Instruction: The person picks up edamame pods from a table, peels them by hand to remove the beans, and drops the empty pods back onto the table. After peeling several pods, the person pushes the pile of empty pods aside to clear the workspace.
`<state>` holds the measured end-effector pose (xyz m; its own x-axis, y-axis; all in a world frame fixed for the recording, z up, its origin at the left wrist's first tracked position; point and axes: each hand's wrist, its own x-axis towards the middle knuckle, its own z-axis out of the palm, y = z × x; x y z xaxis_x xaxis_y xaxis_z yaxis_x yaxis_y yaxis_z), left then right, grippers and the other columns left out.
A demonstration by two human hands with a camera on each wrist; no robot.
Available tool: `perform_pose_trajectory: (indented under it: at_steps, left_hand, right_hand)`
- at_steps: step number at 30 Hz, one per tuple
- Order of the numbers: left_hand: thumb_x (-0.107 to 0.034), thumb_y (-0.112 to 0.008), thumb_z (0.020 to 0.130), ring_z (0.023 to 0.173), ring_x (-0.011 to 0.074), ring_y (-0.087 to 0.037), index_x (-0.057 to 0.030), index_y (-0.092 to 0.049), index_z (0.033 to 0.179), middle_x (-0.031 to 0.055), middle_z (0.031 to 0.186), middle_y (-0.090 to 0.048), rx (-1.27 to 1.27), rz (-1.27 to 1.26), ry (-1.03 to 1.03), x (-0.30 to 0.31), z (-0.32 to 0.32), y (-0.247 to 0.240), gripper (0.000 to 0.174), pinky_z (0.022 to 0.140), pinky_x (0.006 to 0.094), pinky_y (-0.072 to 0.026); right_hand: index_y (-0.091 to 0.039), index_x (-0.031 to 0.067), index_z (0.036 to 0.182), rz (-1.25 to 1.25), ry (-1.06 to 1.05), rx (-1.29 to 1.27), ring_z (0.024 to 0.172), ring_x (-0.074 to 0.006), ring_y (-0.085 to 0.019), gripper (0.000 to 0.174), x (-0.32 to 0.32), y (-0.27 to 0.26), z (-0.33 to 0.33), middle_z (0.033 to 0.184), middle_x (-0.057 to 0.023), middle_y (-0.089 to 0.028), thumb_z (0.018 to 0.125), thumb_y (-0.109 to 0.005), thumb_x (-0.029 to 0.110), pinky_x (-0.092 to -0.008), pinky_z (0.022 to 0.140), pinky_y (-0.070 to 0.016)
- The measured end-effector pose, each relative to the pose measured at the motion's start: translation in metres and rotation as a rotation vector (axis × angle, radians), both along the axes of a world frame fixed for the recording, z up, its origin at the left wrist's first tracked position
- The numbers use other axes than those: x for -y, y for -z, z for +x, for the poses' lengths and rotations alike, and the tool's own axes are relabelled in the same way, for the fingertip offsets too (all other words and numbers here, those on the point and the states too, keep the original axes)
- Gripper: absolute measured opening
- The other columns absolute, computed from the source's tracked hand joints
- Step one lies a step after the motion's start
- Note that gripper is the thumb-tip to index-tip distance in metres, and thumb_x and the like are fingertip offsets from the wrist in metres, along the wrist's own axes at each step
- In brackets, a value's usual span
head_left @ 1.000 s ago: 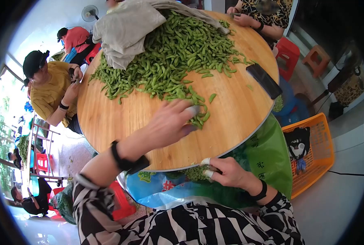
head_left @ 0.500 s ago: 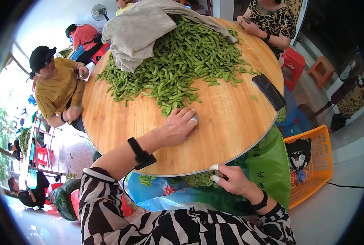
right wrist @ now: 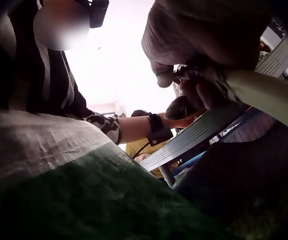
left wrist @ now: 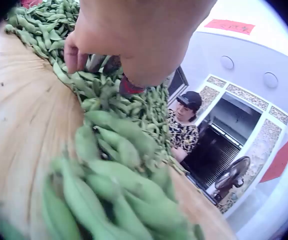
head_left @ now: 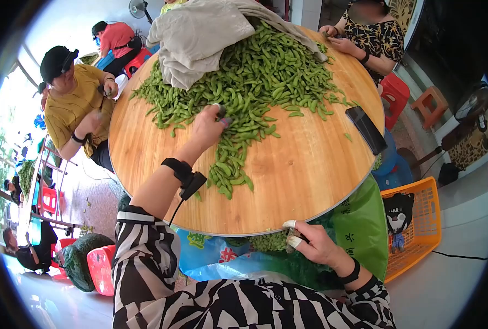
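My left hand [head_left: 208, 127] is at the front of a big heap of green soybean pods [head_left: 271, 71] on a round wooden table [head_left: 309, 175]. In the left wrist view its bent fingers [left wrist: 79, 52] dip among the pods, with the thumb held apart from them. A tongue of loose pods [head_left: 227, 172] runs from the heap towards me. My right hand [head_left: 316, 241] stays low at the table's front edge, white covers on its thumb and forefinger. Its fingers are curled and dark in the right wrist view; I cannot tell whether they hold anything.
A grey cloth [head_left: 200, 41] covers part of the heap. A black phone [head_left: 366, 130] lies near the right rim. Below the edge hang a green bag [head_left: 361, 225] and shelled beans [head_left: 268, 242]. An orange basket [head_left: 419, 219] stands right. Other people sit around.
My left hand has gone from the table's front part up to the heap, leaving loose pods nearer to me than before. The right hand has stayed by the edge.
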<state>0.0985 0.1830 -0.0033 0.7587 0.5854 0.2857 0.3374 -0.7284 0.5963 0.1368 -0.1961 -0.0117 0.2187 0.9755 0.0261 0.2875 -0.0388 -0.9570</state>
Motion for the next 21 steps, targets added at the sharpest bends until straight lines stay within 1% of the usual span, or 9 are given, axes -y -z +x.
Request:
perform_pose_trajectory:
  at_steps: [7, 8, 9, 11, 13, 16, 18, 19, 21]
  left_hand:
    - [-0.011, -0.063, 0.084, 0.081, 0.0362, -0.060, 0.0012, -0.060, 0.099, 0.0187, 0.090, -0.062, -0.031, 0.123, 0.282, 0.029, -0.031, -0.009, 0.020, 0.069, 0.0410, -0.0471]
    - [-0.008, -0.064, 0.083, 0.076, 0.0349, -0.060, -0.0003, -0.060, 0.099, 0.0169, 0.086, -0.063, 0.135, 0.271, 0.329, 0.028, -0.035, -0.007, 0.018, 0.067, 0.0396, -0.0472]
    - [-0.008, -0.064, 0.083, 0.076, 0.0349, -0.060, -0.0003, -0.060, 0.099, 0.0169, 0.086, -0.063, 0.135, 0.271, 0.325, 0.034, -0.042, -0.013, 0.018, 0.067, 0.0396, -0.0472]
    - [-0.005, -0.064, 0.079, 0.078, 0.0401, -0.057, 0.0013, -0.057, 0.090, 0.0205, 0.085, -0.059, 0.151, 0.090, 0.219, 0.053, -0.059, -0.036, 0.014, 0.066, 0.0449, -0.0452]
    - [-0.005, -0.066, 0.078, 0.075, 0.0388, -0.058, 0.0011, -0.057, 0.091, 0.0200, 0.083, -0.060, 0.194, 0.177, 0.249, 0.059, -0.070, -0.036, 0.017, 0.064, 0.0431, -0.0460]
    - [-0.005, -0.069, 0.076, 0.072, 0.0383, -0.059, 0.0009, -0.057, 0.093, 0.0205, 0.082, -0.061, 0.163, 0.002, 0.240, 0.063, -0.081, -0.034, 0.021, 0.063, 0.0403, -0.0467]
    - [-0.003, -0.072, 0.077, 0.070, 0.0132, -0.060, -0.0017, -0.059, 0.096, 0.0057, 0.082, -0.065, 0.063, -0.084, 0.139, 0.070, -0.087, -0.029, 0.023, 0.062, 0.0279, -0.0480]
    - [-0.003, -0.072, 0.077, 0.070, 0.0132, -0.060, -0.0017, -0.059, 0.096, 0.0057, 0.082, -0.065, 0.065, -0.083, 0.145, 0.076, -0.089, -0.025, 0.023, 0.062, 0.0279, -0.0480]
    - [0.002, -0.072, 0.077, 0.074, 0.0081, -0.058, -0.0026, -0.060, 0.095, 0.0002, 0.084, -0.064, 0.259, -0.680, 0.188, 0.095, -0.093, -0.017, 0.023, 0.066, 0.0240, -0.0490]
  right_hand:
    - [-0.050, -0.0048, 0.123, -0.032, -0.057, 0.021, 0.068, -0.0211, -0.057, 0.038, -0.012, -0.010, -0.004, 0.081, -0.0123, -0.059, 0.088, -0.049, 0.009, -0.0312, 0.067, -0.0477]
    - [-0.049, -0.0045, 0.125, -0.054, -0.049, -0.074, 0.065, -0.0190, -0.056, 0.039, -0.014, -0.010, -0.006, 0.078, -0.0108, -0.057, 0.088, -0.048, 0.010, -0.0299, 0.065, -0.0470]
    - [-0.048, -0.0043, 0.126, -0.076, -0.040, -0.166, 0.063, -0.0168, -0.054, 0.041, -0.016, -0.012, -0.007, 0.076, -0.0093, -0.056, 0.089, -0.047, 0.012, -0.0285, 0.063, -0.0462]
    - [-0.048, -0.0036, 0.128, -0.115, -0.023, -0.220, 0.060, -0.0137, -0.052, 0.041, -0.019, -0.014, -0.008, 0.073, -0.0075, -0.055, 0.091, -0.045, 0.013, -0.0262, 0.059, -0.0442]
    - [-0.047, -0.0030, 0.129, -0.157, -0.004, -0.277, 0.057, -0.0106, -0.049, 0.041, -0.022, -0.014, -0.013, 0.070, -0.0057, -0.054, 0.092, -0.043, 0.015, -0.0239, 0.056, -0.0422]
    - [-0.044, -0.0014, 0.133, -0.127, 0.001, -0.379, 0.054, -0.0065, -0.044, 0.041, -0.030, -0.013, -0.017, 0.066, -0.0026, -0.052, 0.096, -0.039, 0.018, -0.0205, 0.052, -0.0377]
    - [-0.042, -0.0005, 0.134, -0.093, 0.010, -0.385, 0.053, -0.0070, -0.044, 0.041, -0.033, -0.014, -0.021, 0.065, -0.0027, -0.051, 0.098, -0.037, 0.019, -0.0206, 0.050, -0.0374]
    - [-0.042, -0.0005, 0.134, -0.092, 0.016, -0.382, 0.053, -0.0070, -0.044, 0.041, -0.034, -0.014, -0.023, 0.065, -0.0027, -0.051, 0.098, -0.037, 0.019, -0.0206, 0.050, -0.0374]
    - [-0.039, 0.0002, 0.136, -0.055, 0.053, -0.489, 0.052, -0.0078, -0.045, 0.042, -0.040, -0.015, -0.022, 0.066, -0.0033, -0.052, 0.099, -0.035, 0.019, -0.0208, 0.050, -0.0374]
